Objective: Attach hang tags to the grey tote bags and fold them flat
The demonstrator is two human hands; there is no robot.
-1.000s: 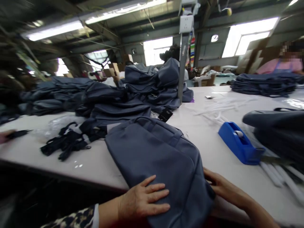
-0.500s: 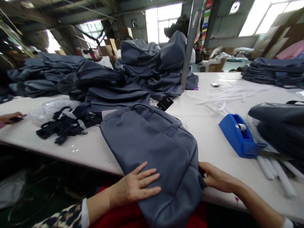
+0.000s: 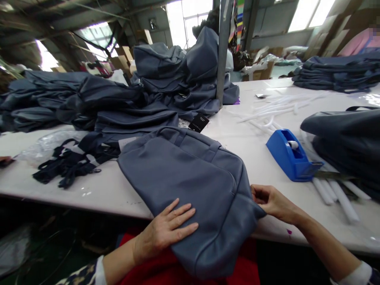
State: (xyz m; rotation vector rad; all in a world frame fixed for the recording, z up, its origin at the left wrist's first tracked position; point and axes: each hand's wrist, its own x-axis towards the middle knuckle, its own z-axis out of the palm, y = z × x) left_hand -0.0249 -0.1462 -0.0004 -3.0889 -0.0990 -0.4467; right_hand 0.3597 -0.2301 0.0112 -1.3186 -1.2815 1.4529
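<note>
A blue-grey bag lies tilted over the table's front edge, its lower end hanging toward my lap. Flat on its side panel rests my left hand, fingers spread. My right hand pinches the bag's right end, drawing a fold of the material out to a point. A black tag with small print lies just beyond the bag's top edge. Dark straps with buckles are heaped to the left of the bag.
A blue tape dispenser stands on the right, beside white tubes and another bag. Piles of similar bags fill the back around a metal post. Clear plastic and part of another person's hand are at left.
My right hand has pulled the bag's right end outward and slightly up. My left hand stays flat on the panel. The whole view has shifted, and the other person's hand shows less.
</note>
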